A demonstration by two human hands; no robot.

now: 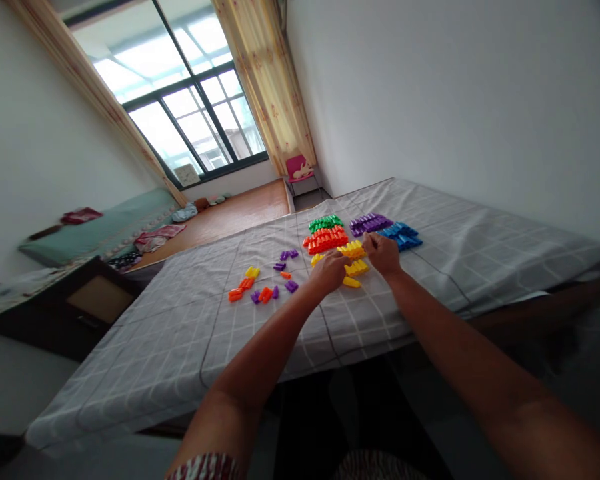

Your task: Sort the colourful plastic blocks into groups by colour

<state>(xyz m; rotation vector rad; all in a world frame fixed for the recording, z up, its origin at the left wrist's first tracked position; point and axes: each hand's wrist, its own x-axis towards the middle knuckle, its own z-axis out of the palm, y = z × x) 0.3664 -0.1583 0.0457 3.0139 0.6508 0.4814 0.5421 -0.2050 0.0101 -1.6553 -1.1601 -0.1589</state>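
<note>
My left hand (331,269) is closed over the yellow pieces (357,268), its fingertips at their left side; what it grips is hidden. Just right of the yellow group, my right hand (381,253) is curled, with its fingers pinched by the upper yellow pieces; anything between them is too small to name. Beyond my hands lie grouped orange pieces (326,239), green pieces (325,223), purple pieces (371,223) and blue pieces (403,235). Loose orange pieces (265,295), purple pieces (291,286) and yellow pieces (253,272) are scattered to the left.
A grey checked cloth (170,347) covers the bed-like surface under the pieces. A dark cabinet (75,307) stands at the left. Farther back are a wooden platform (230,220), a pink chair (296,167) and a window. A white wall rises behind on the right.
</note>
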